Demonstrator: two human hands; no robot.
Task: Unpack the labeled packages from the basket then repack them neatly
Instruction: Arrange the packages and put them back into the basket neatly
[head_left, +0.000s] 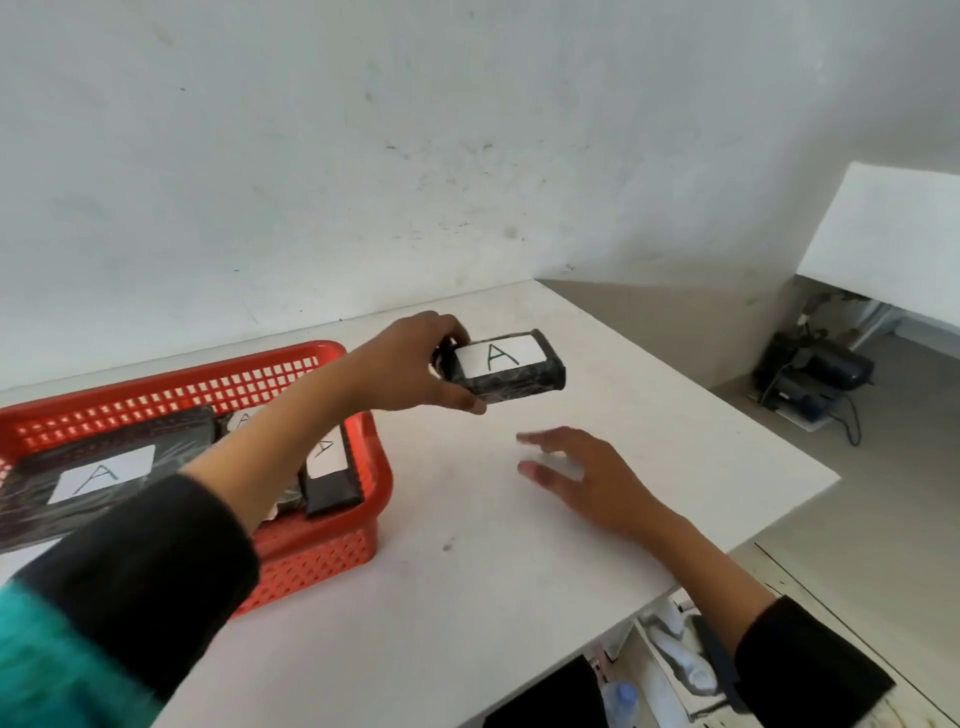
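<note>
My left hand (415, 364) is shut on the end of a small black-wrapped package (511, 369) with a white label marked A, holding it just above the white table (467, 597), to the right of the red basket (332, 551). My right hand (587, 478) hovers open over the table in front of that package, fingers spread, holding nothing. Inside the basket lie a large black package (104, 467) labelled A and a narrow black package (332, 467) with a label, partly hidden by my left forearm. A third label shows behind the arm.
A white wall runs along the table's back edge. The table's right edge drops to the floor, where dark equipment with cables (815, 374) sits. A bottle and clutter (670, 660) lie below the near right corner.
</note>
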